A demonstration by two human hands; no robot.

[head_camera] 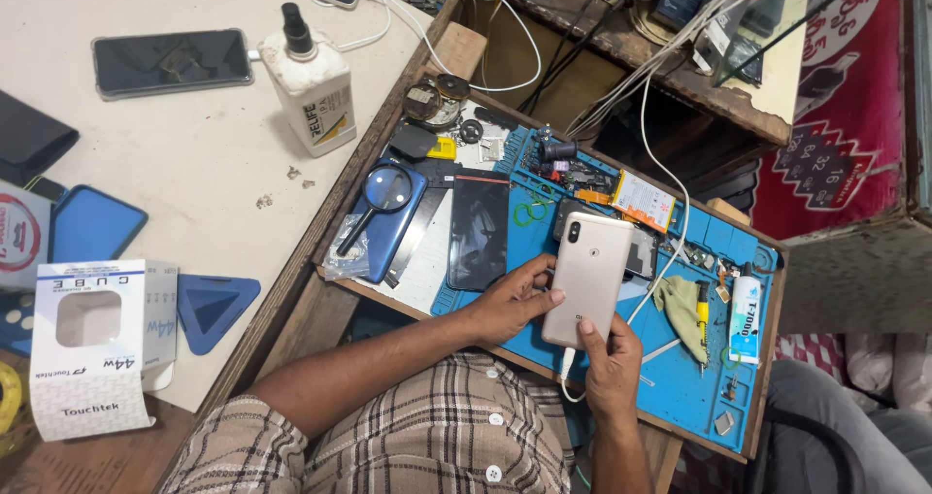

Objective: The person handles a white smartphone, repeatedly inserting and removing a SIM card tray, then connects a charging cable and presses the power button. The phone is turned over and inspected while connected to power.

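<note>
A gold smartphone (587,279) is held back side up over a blue work mat (680,368). My left hand (513,300) grips its left edge. My right hand (612,358) holds its bottom end, thumb pressed on the back near the lower edge. A white cable (566,376) hangs from the phone's bottom. Just left of my left hand a black phone screen (479,230) lies flat on the mat.
A magnifying glass (385,191) rests on a blue phone cover. A flat battery (643,201), small parts, a yellow screwdriver (701,310) and a white glue tube (744,319) lie on the mat. The white counter at left carries a bottle (313,84), a dark phone (172,62) and a charger box (102,344).
</note>
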